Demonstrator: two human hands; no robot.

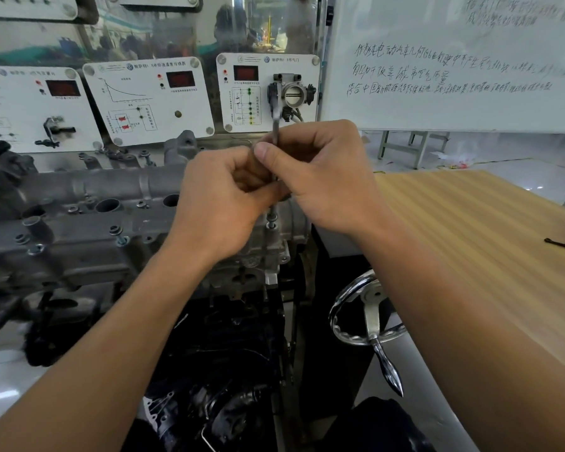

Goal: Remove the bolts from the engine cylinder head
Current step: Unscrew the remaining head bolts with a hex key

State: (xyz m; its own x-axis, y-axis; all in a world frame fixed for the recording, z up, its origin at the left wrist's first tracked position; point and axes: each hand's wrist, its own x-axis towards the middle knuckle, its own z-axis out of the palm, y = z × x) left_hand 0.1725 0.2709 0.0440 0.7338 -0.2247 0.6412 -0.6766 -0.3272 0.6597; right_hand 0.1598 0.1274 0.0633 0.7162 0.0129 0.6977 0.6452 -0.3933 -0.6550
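**Fig.** Fingers (265,153) of both hands are clamped on the wrench (275,125). R hand (320,181) grips the upper shaft w/ thumb pressed along it. L hand (217,200) wraps the shaft just below, touching the R.

Under the hands the shaft drops to a bolt (271,220) at the right end of the head (88,187). This bolt stands proud of its hole, so we judge it partly backed out, not yet free.

**Progress.** Further left on the head's top we see more bolts in place: a 2nd bolt (122,239) stands raised, and a 3rd bolt (36,248) near the left end sits lower. We see no bolts lying loose. We judge the job early, w/ most bolts left to do.

**Room.** Behind the head a panel (150,99) stands close. The wrench's top overlaps a throttle body (294,93) there; we cannot tell the gap btwn them, so a wide swing may foul. Right of the head is a table (470,230) edge; below-right, a handwheel (374,308). Above the head, room looks open.
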